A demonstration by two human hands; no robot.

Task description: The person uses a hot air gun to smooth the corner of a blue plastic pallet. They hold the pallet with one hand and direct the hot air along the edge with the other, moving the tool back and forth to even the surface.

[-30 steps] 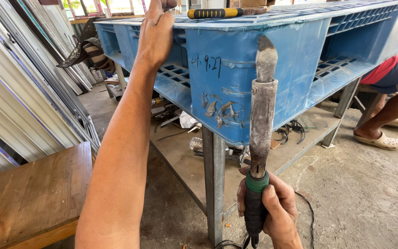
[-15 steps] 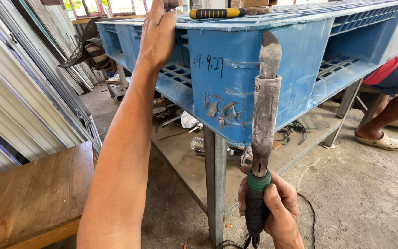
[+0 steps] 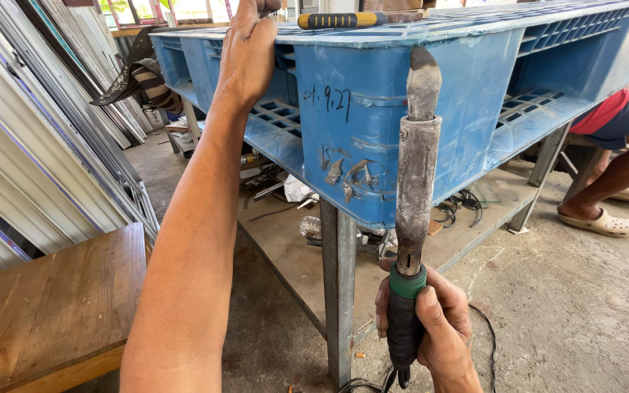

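My right hand (image 3: 434, 327) grips the dark handle of a long electric soldering iron (image 3: 416, 167), held upright with its flattened, blackened tip against the front face of a blue plastic pallet (image 3: 358, 94). A cord trails from the handle's bottom. The pallet's corner block shows melted scars near the lower edge. My left hand (image 3: 247, 54) reaches up and rests over the pallet's top edge, fingers hooked out of sight. A yellow and black screwdriver handle (image 3: 340, 20) lies on the pallet top just right of that hand.
The pallet lies on a metal-legged bench (image 3: 338, 291) with clutter on its lower shelf. A wooden bench (image 3: 45, 306) stands at lower left, corrugated metal sheets (image 3: 30, 145) lean at left. Another person's leg and sandal (image 3: 606, 218) are at right on the concrete floor.
The view and the iron have barely shifted; the iron's tip stays against the pallet face. Both hands keep their hold.
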